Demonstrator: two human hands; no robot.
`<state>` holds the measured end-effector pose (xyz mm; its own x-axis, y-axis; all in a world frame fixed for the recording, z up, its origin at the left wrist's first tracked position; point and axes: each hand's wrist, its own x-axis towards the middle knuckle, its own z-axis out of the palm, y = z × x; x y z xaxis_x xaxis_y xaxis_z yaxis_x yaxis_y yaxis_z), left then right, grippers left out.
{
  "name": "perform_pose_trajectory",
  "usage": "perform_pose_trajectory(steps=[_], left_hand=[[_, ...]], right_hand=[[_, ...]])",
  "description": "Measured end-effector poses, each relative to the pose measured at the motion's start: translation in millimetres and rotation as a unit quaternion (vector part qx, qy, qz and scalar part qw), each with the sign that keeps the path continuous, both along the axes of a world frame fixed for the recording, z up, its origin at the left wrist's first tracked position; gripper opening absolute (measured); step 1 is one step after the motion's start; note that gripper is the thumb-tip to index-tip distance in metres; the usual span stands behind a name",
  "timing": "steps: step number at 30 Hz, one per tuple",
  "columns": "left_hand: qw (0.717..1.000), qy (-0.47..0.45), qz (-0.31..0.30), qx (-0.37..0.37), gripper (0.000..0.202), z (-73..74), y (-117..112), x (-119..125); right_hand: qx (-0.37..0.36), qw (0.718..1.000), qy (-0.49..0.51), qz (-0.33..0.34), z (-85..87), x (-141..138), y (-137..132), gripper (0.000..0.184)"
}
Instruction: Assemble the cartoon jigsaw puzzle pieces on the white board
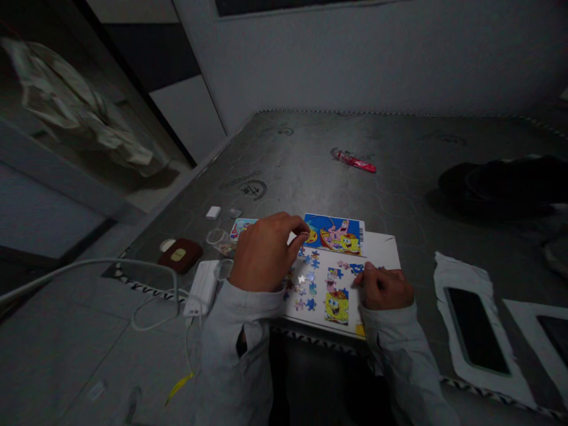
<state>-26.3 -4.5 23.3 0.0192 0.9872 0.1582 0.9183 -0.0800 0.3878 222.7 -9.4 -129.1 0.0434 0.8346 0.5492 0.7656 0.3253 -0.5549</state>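
My left hand (266, 251) is raised over the left part of a white board (382, 244). Its thumb and index finger pinch a thin puzzle piece (305, 234), seen nearly edge-on. Curled up at the board's right side is my right hand (385, 287), fingertips by a blue puzzle piece (356, 268); whether it grips anything is hidden. Between the hands lies a joined puzzle section (337, 307) with a yellow cartoon face. Several loose pieces (311, 290) are scattered left of it. A picture card (339, 235) with the cartoon figures rests along the board's far edge.
Left of the board are a clear plastic cup (218, 238), a brown case (181, 255) and a white power bank (202, 287) with a cable. A phone (477, 328) lies on the right, a red packet (355, 161) farther back, and a dark hat-like thing (501, 186) at far right.
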Motion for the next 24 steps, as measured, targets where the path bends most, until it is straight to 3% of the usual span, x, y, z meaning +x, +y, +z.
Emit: perform_pose_trajectory(steps=[13, 18, 24], left_hand=[[1.000, -0.015, -0.001, -0.004, 0.007, -11.7, 9.8, 12.7], [0.998, 0.011, 0.012, -0.065, 0.014, -16.6, 11.1, 8.0], [0.992, 0.034, 0.006, -0.123, 0.009, -27.7, 11.4, -0.8]], right_hand=[[-0.005, 1.000, 0.004, 0.005, 0.7, 0.2, -0.3, 0.062], [-0.025, 1.000, 0.012, -0.003, 2.0, -0.3, -1.1, 0.063], [-0.032, 0.999, 0.006, -0.018, 0.3, -0.2, -2.5, 0.066]])
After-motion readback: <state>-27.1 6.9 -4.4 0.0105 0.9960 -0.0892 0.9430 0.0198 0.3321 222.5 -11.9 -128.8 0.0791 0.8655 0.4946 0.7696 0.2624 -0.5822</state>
